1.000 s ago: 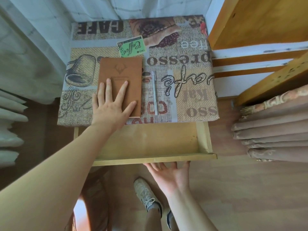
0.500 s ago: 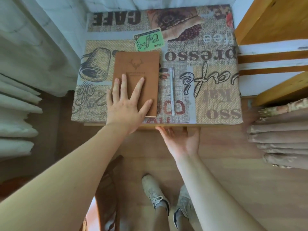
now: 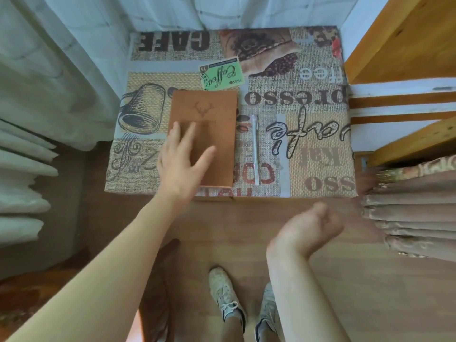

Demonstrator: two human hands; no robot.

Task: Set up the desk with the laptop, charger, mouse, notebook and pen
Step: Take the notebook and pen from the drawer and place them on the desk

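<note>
Right hand (image 3: pixel 307 228) has come off the surface's front edge, where it sat half a second back, and now hangs below it, fingers loosely curled around nothing, blurred in motion. Left hand (image 3: pixel 183 160) was flat on the notebook (image 3: pixel 212 137); now its fingers are spread and blurred, and whether they touch the cover or float just above it I cannot tell. Notebook lies on the left half of the surface (image 3: pixel 320 144), near the front edge, with the pen (image 3: pixel 254 149) just beside it on the right, parallel and apart. Two of five items placed, I'd say. Next, probably, comes fetching the laptop, and it would do well on the bare right half, set down flat without nudging the pen. Laptop, charger and mouse are nowhere in view. Shelves (image 3: pixel 407 45) on the right are cut off by the frame, their contents unseen.
</note>
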